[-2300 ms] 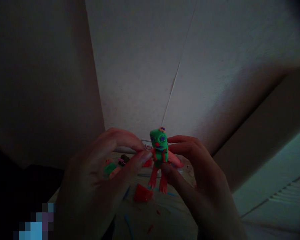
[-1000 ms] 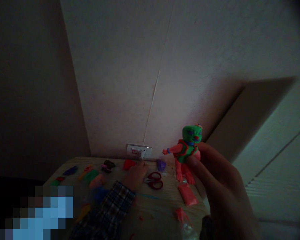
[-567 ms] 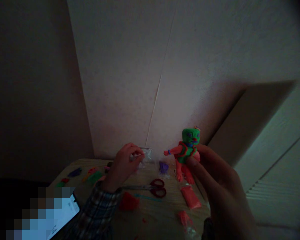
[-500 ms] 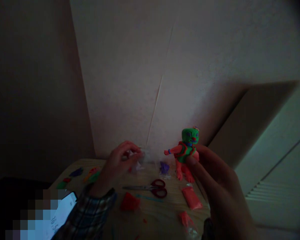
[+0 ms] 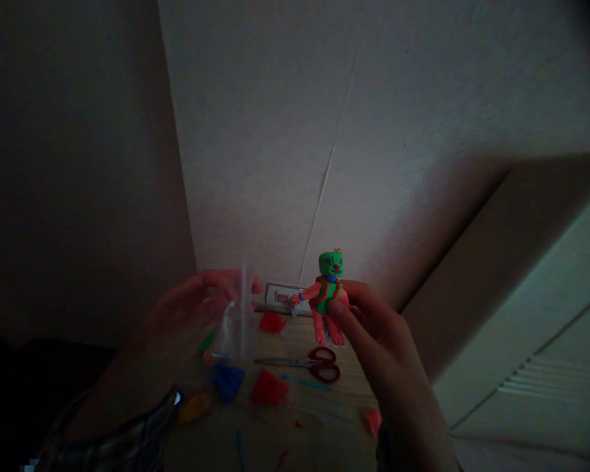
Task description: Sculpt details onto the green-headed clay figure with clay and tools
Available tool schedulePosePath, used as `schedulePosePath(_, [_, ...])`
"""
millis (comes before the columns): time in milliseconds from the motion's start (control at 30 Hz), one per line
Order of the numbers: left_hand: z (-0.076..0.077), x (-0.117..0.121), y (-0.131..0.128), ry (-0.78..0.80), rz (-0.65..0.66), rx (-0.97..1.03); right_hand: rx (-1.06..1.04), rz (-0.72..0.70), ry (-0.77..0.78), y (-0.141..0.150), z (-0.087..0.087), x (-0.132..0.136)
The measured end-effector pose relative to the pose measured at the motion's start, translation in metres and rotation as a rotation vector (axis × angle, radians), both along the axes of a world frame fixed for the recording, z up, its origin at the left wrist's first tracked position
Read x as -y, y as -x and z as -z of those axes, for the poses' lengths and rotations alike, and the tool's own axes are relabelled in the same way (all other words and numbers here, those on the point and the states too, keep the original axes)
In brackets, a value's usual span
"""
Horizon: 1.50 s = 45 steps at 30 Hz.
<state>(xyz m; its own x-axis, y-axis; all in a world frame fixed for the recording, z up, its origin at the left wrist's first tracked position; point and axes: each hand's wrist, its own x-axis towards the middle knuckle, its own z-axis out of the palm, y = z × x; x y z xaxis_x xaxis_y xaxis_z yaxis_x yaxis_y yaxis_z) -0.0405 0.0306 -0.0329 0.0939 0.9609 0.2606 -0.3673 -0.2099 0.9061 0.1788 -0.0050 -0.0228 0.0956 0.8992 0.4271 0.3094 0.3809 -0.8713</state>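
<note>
Figurine [image 5: 327,296] pinched upright in right hand [image 5: 386,341]; left of it, clear bag [image 5: 232,331] in curled left hand [image 5: 196,305]; scissors [image 5: 305,362] below it.

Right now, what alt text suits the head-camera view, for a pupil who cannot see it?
A right hand holds up a green-headed toy figurine, while a blurred left hand holds a clear zip bag. Red-handled scissors lie on the wooden table below.

Toy figure [image 5: 322,302] was upright in right hand [image 5: 379,331]: green head, red nose, green vest with red trim, 1 arm out sideways, blue wristband. Clear bag [image 5: 235,330], blurred, was in left hand [image 5: 196,301], strip near vertical.
</note>
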Motion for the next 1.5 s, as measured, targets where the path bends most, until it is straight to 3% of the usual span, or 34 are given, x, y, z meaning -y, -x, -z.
schedulePosePath(133, [-0.008,0.006,0.023,0.024,-0.160,-0.050,0.056,-0.011,0.080,-0.006,0.023,-0.001])
schedulePosePath(300, [-0.006,0.015,0.025,0.046,-0.265,-0.012,0.091,-0.112,0.289,-0.007,0.080,0.022])
schedulePosePath(433, [0.018,0.028,0.024,0.104,-0.194,-0.019,0.083,-0.162,0.410,0.002,0.123,0.048])
schedulePosePath(533, [0.046,0.045,0.032,0.180,-0.154,-0.034,0.126,-0.182,0.393,0.014,0.139,0.065])
schedulePosePath(767, [0.102,0.087,0.061,0.354,-0.157,0.019,0.267,-0.134,0.367,0.056,0.156,0.092])
schedulePosePath(967, [0.125,0.096,0.067,0.436,-0.132,0.143,0.401,-0.141,0.332,0.084,0.161,0.090])
schedulePosePath(1100, [0.129,0.098,0.062,0.430,-0.123,0.182,0.476,-0.113,0.315,0.095,0.162,0.087])
schedulePosePath(1200, [0.128,0.102,0.059,0.374,-0.081,0.066,0.514,-0.096,0.323,0.100,0.164,0.088])
schedulePosePath(1400, [0.117,0.111,0.048,0.255,-0.106,-0.167,0.516,-0.043,0.356,0.095,0.161,0.090])
schedulePosePath(1500, [0.108,0.115,0.042,0.221,-0.148,-0.231,0.423,0.020,0.265,0.086,0.150,0.091])
